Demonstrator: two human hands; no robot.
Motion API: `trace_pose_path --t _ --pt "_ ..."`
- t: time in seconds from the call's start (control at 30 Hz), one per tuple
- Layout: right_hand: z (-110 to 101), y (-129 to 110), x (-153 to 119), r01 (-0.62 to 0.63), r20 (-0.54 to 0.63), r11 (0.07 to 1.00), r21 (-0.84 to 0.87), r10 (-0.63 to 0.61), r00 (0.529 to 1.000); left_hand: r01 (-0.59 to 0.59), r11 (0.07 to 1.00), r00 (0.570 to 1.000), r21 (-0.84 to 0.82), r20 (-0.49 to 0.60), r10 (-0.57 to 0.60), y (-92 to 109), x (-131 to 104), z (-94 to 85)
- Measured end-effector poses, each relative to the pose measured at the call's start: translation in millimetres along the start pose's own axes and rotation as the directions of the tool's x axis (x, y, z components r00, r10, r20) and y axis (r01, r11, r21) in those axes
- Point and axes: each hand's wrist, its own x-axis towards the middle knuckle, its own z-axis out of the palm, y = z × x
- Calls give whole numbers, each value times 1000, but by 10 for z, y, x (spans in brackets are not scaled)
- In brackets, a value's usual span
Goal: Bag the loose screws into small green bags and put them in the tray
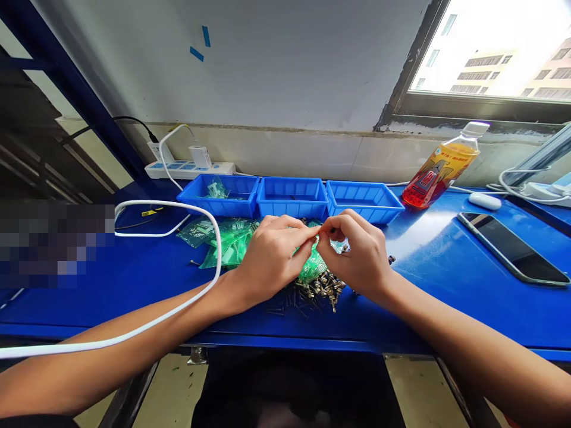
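Observation:
My left hand and my right hand meet fingertip to fingertip above the pile on the blue table. Both are pinched closed; whatever sits between the fingertips is too small or hidden to make out. Beneath them lie green plastic packets, partly covered by my left hand. Brass-coloured screw-like fittings are heaped under my right hand. Dark thin screws lie scattered nearer the table's front edge.
Behind my hands stand three blue bins: the left bin with a clear packet in it, the middle bin and the right bin. A drink bottle, phone and white case are right. A white cable arcs over my left forearm.

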Motion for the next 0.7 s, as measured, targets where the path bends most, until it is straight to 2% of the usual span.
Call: trace_pose_path --t 0.27,0.7 --pt "35 18 -27 20 20 999 -41 -19 1000 -77 993 997 92 23 75 -2 -25 12" --pt "28 8 -7 35 -29 999 -14 -36 999 27 999 999 -34 17 -27 -19 -1 -8"
